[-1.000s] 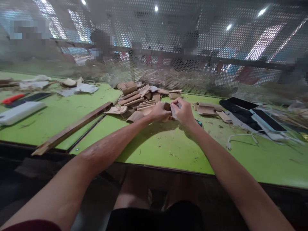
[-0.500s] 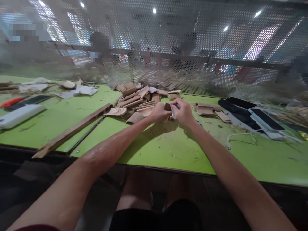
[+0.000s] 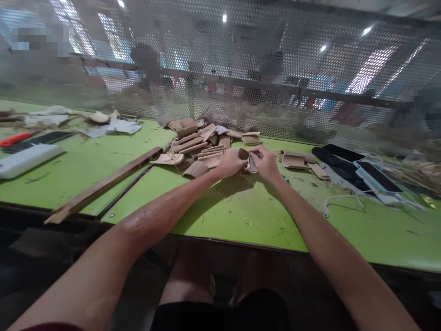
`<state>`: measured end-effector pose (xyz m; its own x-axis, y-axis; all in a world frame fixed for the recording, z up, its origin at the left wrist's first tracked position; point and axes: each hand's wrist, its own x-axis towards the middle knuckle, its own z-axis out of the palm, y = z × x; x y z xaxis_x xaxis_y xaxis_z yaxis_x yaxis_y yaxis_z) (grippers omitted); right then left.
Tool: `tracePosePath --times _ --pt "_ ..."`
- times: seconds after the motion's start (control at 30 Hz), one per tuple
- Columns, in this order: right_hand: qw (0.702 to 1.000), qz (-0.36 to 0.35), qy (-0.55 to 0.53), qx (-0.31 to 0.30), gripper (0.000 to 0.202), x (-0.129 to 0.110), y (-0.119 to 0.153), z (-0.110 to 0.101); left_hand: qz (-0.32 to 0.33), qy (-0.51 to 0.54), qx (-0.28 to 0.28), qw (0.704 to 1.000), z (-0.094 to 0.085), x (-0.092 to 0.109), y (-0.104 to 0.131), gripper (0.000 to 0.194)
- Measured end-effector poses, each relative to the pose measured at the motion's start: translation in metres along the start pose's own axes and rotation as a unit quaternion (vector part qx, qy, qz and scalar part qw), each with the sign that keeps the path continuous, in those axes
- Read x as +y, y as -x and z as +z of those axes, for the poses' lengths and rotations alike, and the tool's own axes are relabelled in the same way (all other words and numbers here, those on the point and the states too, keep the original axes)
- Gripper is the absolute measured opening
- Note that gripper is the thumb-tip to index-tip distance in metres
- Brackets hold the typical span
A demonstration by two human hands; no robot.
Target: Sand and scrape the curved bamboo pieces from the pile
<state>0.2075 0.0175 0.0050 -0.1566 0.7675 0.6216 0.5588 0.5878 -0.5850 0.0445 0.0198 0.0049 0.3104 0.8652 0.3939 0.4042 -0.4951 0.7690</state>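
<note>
Over the middle of the green table (image 3: 213, 216), my left hand (image 3: 229, 163) is closed round a small brown piece of bamboo (image 3: 243, 154), its end showing above the fingers. Right beside it, my right hand (image 3: 266, 164) pinches a thin greyish piece (image 3: 254, 158) against or close to the bamboo; whether it is paper, sandpaper or something else I cannot make out. Just behind my left hand lies a heap of split, curved bamboo pieces (image 3: 193, 145). A curved bamboo piece (image 3: 294, 160) lies to the right of my right hand.
A long wooden strip (image 3: 106, 186) lies on the left, one end past the front edge. Further left are a white case (image 3: 31, 161) and a red-handled tool (image 3: 15, 139). Phones (image 3: 379, 176) and a white cable (image 3: 344, 197) lie right. A perforated screen (image 3: 220, 78) stands behind.
My right hand has shifted slightly to the right, away from my left, and more of the greyish piece shows. The view has tilted a little. Both hands keep their hold.
</note>
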Motion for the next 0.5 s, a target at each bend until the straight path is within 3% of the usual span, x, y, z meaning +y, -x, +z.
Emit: tracePosePath --times 0.17,0.33,0.5 --pt "1.0 -0.021 0.003 0.002 0.01 -0.002 -0.001 0.001 0.0 -0.018 0.015 1.0 0.002 -0.001 0.001 0.013" --pt "1.0 0.018 -0.017 -0.007 0.012 -0.003 -0.003 -0.009 0.037 -0.073 0.018 0.996 0.005 -0.001 -0.001 0.01" --pt "1.0 -0.011 -0.011 -0.005 0.012 -0.011 -0.002 -0.01 0.025 -0.077 0.048 0.996 0.008 -0.003 0.001 0.015"
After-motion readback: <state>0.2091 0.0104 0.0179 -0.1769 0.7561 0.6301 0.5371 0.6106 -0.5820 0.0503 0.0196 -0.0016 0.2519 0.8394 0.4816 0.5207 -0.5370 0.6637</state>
